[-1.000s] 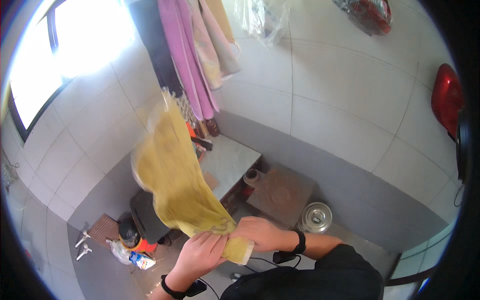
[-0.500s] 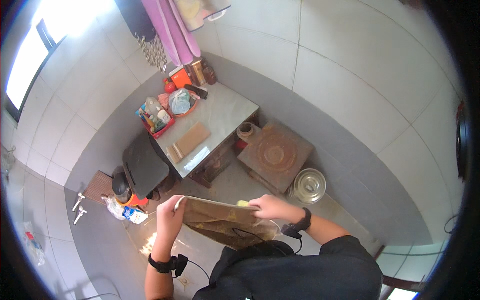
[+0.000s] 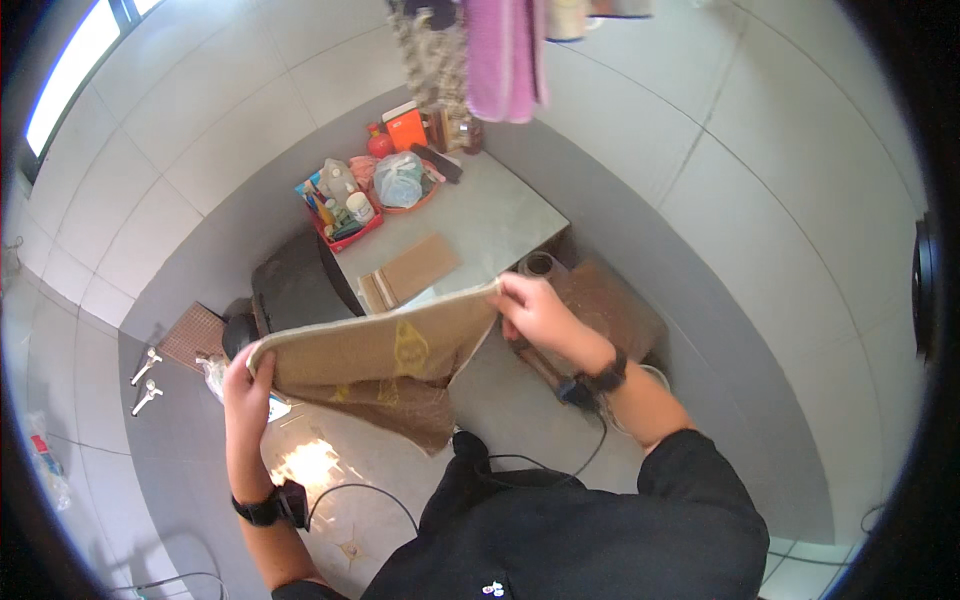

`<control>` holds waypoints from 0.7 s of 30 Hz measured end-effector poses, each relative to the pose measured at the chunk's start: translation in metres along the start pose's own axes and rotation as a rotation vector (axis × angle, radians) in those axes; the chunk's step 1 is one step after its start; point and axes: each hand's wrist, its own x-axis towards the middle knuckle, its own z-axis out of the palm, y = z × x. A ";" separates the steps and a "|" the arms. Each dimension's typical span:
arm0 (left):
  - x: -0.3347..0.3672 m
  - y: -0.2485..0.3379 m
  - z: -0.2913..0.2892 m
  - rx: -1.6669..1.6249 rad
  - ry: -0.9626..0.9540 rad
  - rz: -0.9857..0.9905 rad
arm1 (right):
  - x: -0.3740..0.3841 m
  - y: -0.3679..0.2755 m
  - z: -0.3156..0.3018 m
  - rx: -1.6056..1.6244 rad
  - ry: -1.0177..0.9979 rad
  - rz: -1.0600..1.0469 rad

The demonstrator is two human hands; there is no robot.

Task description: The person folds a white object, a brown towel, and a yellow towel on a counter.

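A brown towel [image 3: 345, 362] with a pale hem and a yellow pattern is stretched in front of me. Pinched in my left hand [image 3: 246, 388] is its left upper corner. My right hand [image 3: 540, 312] grips the other upper corner, higher up and just past the table's near edge. The top hem runs nearly taut between them, while the lower part hangs in a slanting fold toward my legs. Both wrists wear black straps with cabled devices.
Ahead stands a table [image 3: 510, 215] with a red basket [image 3: 362, 230] of bottles, a bagged bowl [image 3: 398, 180] and flat cardboard [image 3: 420, 270]. A dark chair [image 3: 295, 285] is at its left, a rusty square stove [image 3: 615, 310] at its right. Purple towels [image 3: 503, 60] hang above. White taps [image 3: 147, 395] jut out left.
Both hands have moved up and farther apart, the left one leftward. The towel is now spread wider and lifted away from my body. My view has shifted, so the table appears farther right.
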 end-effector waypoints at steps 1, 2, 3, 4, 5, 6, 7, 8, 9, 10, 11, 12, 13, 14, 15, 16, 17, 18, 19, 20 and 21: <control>0.026 -0.014 -0.006 0.018 -0.007 -0.005 | 0.033 0.002 0.006 0.030 0.024 -0.022; 0.053 -0.029 -0.011 0.037 -0.013 -0.010 | 0.068 0.005 0.013 0.060 0.048 -0.045; 0.081 -0.046 -0.015 0.071 0.024 0.091 | 0.105 0.011 0.019 0.106 0.072 -0.073; 0.110 -0.060 -0.020 0.088 -0.005 0.139 | 0.143 0.020 0.024 0.151 0.094 -0.097; 0.139 -0.061 -0.016 0.117 0.044 0.210 | 0.179 0.025 0.024 0.138 0.132 -0.140; 0.167 -0.070 -0.021 0.128 0.066 0.170 | 0.216 0.025 0.026 0.131 0.163 -0.189; 0.195 -0.085 -0.029 0.179 0.086 0.190 | 0.253 0.019 0.028 0.148 0.163 -0.230; 0.228 -0.103 -0.032 0.199 0.116 0.163 | 0.289 0.016 0.026 0.161 0.169 -0.265; 0.253 -0.099 -0.028 0.217 0.159 0.174 | 0.320 0.015 0.020 0.106 0.194 -0.348; 0.278 -0.103 -0.030 0.275 0.247 0.377 | 0.348 0.009 0.014 0.051 0.211 -0.430; 0.300 -0.094 -0.034 0.339 0.247 0.244 | 0.371 -0.001 0.005 0.096 0.200 -0.457; 0.320 -0.096 -0.042 0.393 0.317 0.355 | 0.391 -0.013 0.004 0.148 0.179 -0.484; 0.338 -0.085 -0.048 0.477 0.333 0.294 | 0.408 -0.020 0.000 0.202 0.196 -0.517; 0.352 -0.080 -0.054 0.378 0.342 0.269 | 0.423 -0.029 -0.003 0.256 0.204 -0.558; 0.359 -0.081 -0.060 0.308 0.387 0.257 | 0.432 -0.036 -0.008 0.218 0.202 -0.570; 0.364 -0.090 -0.067 0.224 0.374 0.236 | 0.434 -0.040 -0.017 0.179 0.201 -0.575; 0.359 -0.088 -0.078 0.151 0.318 0.221 | 0.432 -0.047 -0.020 0.189 0.171 -0.593; 0.354 -0.094 -0.086 0.081 0.251 0.298 | 0.419 -0.049 -0.025 0.187 0.152 -0.593; 0.333 -0.084 -0.077 0.131 0.297 0.305 | 0.402 -0.055 -0.026 0.207 0.148 -0.560; 0.316 -0.086 -0.067 0.144 0.273 0.248 | 0.381 -0.054 -0.024 0.222 0.161 -0.533; 0.291 -0.088 -0.047 0.165 0.320 0.178 | 0.364 -0.039 -0.021 0.191 0.218 -0.480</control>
